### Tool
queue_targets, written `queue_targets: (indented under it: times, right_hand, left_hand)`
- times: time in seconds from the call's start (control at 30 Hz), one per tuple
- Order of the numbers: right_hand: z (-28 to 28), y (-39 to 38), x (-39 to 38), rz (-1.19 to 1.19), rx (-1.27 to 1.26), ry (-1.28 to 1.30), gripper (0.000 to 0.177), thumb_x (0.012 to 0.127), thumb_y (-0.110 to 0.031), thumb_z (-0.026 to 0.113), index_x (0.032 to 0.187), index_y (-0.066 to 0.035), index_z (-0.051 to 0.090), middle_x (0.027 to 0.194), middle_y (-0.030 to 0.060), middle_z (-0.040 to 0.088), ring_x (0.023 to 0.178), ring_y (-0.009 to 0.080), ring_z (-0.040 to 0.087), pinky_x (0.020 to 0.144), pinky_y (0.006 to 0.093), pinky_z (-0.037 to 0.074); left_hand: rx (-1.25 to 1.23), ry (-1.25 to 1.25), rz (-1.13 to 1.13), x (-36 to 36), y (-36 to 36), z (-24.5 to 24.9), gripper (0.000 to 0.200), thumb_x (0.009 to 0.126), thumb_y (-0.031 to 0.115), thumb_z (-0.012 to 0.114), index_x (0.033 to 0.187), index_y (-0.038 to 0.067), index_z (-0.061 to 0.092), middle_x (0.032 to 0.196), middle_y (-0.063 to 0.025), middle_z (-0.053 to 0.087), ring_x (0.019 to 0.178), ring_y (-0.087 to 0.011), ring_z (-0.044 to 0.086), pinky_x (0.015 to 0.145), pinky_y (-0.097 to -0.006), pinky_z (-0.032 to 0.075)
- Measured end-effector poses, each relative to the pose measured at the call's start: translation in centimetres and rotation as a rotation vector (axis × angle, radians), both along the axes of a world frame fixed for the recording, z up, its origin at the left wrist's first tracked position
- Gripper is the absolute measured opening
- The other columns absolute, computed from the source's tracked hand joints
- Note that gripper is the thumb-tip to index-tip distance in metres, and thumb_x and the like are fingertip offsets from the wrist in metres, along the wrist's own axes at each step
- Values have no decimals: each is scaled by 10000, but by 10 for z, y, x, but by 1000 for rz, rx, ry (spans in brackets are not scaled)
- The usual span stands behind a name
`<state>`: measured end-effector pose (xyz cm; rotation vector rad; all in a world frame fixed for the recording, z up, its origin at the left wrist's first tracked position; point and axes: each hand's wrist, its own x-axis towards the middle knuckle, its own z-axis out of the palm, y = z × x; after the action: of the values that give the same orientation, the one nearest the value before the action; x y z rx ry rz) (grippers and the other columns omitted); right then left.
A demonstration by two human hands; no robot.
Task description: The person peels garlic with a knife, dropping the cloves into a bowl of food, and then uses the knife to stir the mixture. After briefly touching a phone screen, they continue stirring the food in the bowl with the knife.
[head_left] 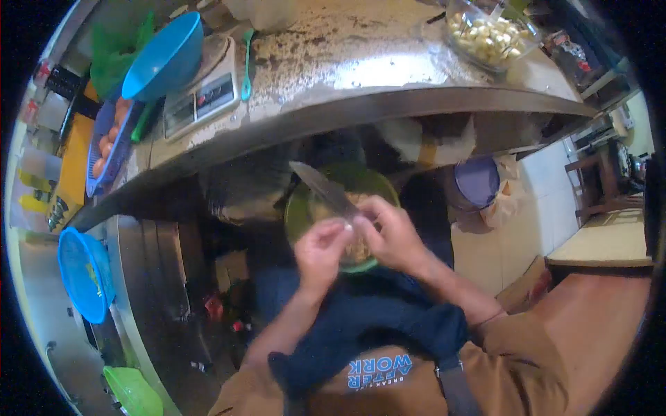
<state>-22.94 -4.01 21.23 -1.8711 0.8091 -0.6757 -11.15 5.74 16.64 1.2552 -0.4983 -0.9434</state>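
Note:
My right hand (394, 234) is closed around the handle of a knife (322, 188), its broad blade pointing up and to the left. Close beside it, my left hand (320, 251) pinches a small pale piece that looks like a garlic clove (347, 227); the fingers hide most of it. Both hands are over a green bowl (297, 215) at my lap, partly covering it. Tan pieces, seemingly unpeeled garlic cloves (357, 248), lie inside the bowl. Slight blur softens the fingers.
A worn counter (326, 41) runs ahead, carrying a clear container of peeled cloves (489, 38), a scale (201, 104), a blue bowl (166, 55) and a purple egg basket (104, 142). A blue basin (87, 274) is at left. A purple-topped bucket (476, 182) stands at right.

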Motion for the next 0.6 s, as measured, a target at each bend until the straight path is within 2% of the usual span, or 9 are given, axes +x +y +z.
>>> queue_targets:
  times: [0.03,0.3,0.4,0.5,0.57,0.6]
  right_hand:
    - [0,1,0,10,-43,32,165,839,-102,568,976,-13,544,840,215,614,790,385,608,699,425,488]
    - [-8,8,4,-42,-248,24,202,841,-114,570,1007,-12,517,821,212,613,779,395,606,692,456,480]
    - [-7,8,4,-44,-213,56,208,840,-112,572,1009,-6,512,828,217,610,784,396,604,696,455,479]
    - [-13,4,4,-58,-72,52,203,842,-117,575,997,0,515,836,215,611,786,379,613,699,433,484]
    - [-31,-1,5,-95,187,-106,192,841,-119,579,979,4,523,831,200,610,772,349,621,700,408,487]
    - [-35,0,4,-94,187,-106,192,841,-119,579,979,4,523,831,200,610,772,349,621,700,408,487]
  left_hand:
    - [-13,-8,9,-1,-1,0,186,779,-33,687,954,-42,625,967,-80,623,864,-140,600,798,-254,490]
    - [-152,-68,26,-8,1,-1,157,802,-36,667,953,-40,627,987,-79,632,899,-121,595,824,-256,491]
    - [-94,-49,24,-7,3,-1,172,814,-21,659,980,-45,618,995,-82,631,912,-125,593,831,-258,488]
    - [-11,-6,-1,-5,2,-7,211,825,-2,653,1027,-40,604,1003,-84,631,905,-132,598,822,-258,491]
    - [-43,87,-28,-4,1,-13,261,837,15,638,1085,-27,567,1029,-108,633,903,-150,611,808,-277,503]
    - [-43,87,-27,-4,1,-15,261,837,15,638,1085,-27,567,1029,-108,633,903,-150,611,808,-277,503]
